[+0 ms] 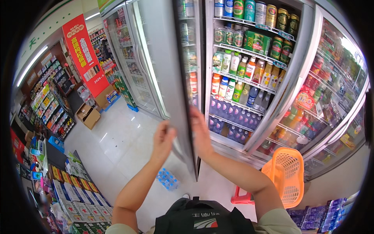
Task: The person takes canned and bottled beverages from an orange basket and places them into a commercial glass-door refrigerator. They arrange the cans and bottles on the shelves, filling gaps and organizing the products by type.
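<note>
A glass cooler door (172, 70) with a grey frame stands swung out, its edge towards me. My left hand (164, 137) is at the door's outer side, just above its curved handle (178, 150), with the fingers curled. Blur hides whether it grips anything. On the inner side my right hand (201, 131) is held against or very near the door edge, fingers stretched upward and partly blurred. Behind it, the open cooler's wire shelves (248, 77) hold beer cans (238, 8), coloured drink bottles (230, 89) and rows of purple-toned bottles (233, 112).
An orange plastic basket (287, 178) stands at right by my elbow, above a red stool-like object (242, 196). A shrink-wrapped bottle pack (168, 179) lies on the floor. Stacked beer cartons (81, 209) line the left. Further off are an open cardboard box (88, 116) and another cooler (133, 58).
</note>
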Demonstrator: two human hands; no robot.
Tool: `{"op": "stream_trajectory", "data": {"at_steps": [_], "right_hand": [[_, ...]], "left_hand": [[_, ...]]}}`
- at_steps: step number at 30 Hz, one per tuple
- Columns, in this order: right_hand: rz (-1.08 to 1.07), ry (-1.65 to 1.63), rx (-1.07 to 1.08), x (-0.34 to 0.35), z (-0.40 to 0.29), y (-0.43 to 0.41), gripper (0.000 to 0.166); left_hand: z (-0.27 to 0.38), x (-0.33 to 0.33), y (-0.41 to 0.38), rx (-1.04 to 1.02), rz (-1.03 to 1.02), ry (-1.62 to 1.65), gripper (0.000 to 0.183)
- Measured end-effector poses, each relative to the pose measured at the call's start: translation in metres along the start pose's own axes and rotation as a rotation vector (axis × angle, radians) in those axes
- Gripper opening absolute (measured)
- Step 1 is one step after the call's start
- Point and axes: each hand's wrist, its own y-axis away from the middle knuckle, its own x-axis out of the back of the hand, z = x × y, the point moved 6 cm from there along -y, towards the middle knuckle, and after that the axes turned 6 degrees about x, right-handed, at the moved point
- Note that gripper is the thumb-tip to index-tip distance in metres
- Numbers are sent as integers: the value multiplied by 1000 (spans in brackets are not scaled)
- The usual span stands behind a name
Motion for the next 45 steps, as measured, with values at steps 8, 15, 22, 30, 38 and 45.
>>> {"op": "stream_trajectory", "data": {"at_steps": [8, 15, 22, 30, 38, 45], "right_hand": [[460, -49, -52, 232, -50, 11, 48], [584, 226, -100, 328, -63, 9, 52], [877, 191, -184, 354, -72, 76, 55], [1237, 189, -182, 368, -81, 187, 63], [1534, 233, -182, 381, -96, 307, 67], [1555, 202, -154, 417, -131, 362, 67]], "left_hand": [[-46, -253, -30, 346, -359, 306, 24], [-85, -367, -78, 376, -451, 308, 23], [-89, -414, -56, 204, -564, 210, 60], [-164, -448, 51, 624, -884, 273, 64], [-227, -473, 131, 885, -1002, 253, 62], [-221, -501, 178, 932, -1017, 210, 59]]}}
